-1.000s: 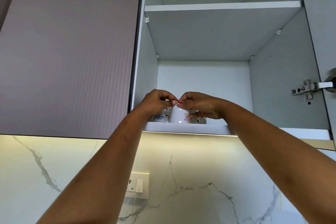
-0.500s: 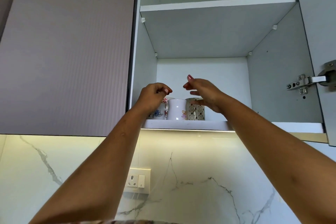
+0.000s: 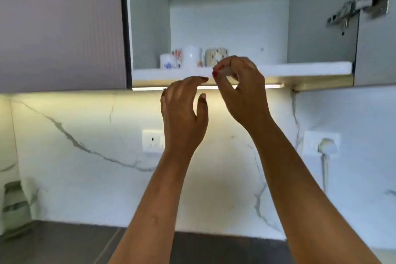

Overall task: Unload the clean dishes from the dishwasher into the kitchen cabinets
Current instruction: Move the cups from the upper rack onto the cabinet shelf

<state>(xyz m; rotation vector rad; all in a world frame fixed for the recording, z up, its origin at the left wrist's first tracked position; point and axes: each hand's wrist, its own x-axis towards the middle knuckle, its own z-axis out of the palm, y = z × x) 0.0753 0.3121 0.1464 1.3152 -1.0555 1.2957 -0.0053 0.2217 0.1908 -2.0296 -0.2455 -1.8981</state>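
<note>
Several mugs stand in a row on the bottom shelf (image 3: pixel 300 68) of the open wall cabinet: a white mug with a blue print (image 3: pixel 167 61), a tall white mug (image 3: pixel 192 55) and a patterned beige mug (image 3: pixel 215 55). My left hand (image 3: pixel 184 113) is below the shelf edge, fingers apart and holding nothing. My right hand (image 3: pixel 240 88) is raised in front of the shelf edge, just right of the mugs, fingers curled loosely with nothing in them. Neither hand touches a mug.
The cabinet's open door with its hinge (image 3: pixel 351 13) is at the right. A closed ribbed door (image 3: pixel 60 25) is at the left. Below are a lit marble backsplash with two wall sockets (image 3: pixel 152 140) (image 3: pixel 321 143) and a dark countertop (image 3: pixel 64 244).
Both hands have let go of the mugs and dropped down and back out of the cabinet. The view has tilted downward, bringing the countertop into sight.
</note>
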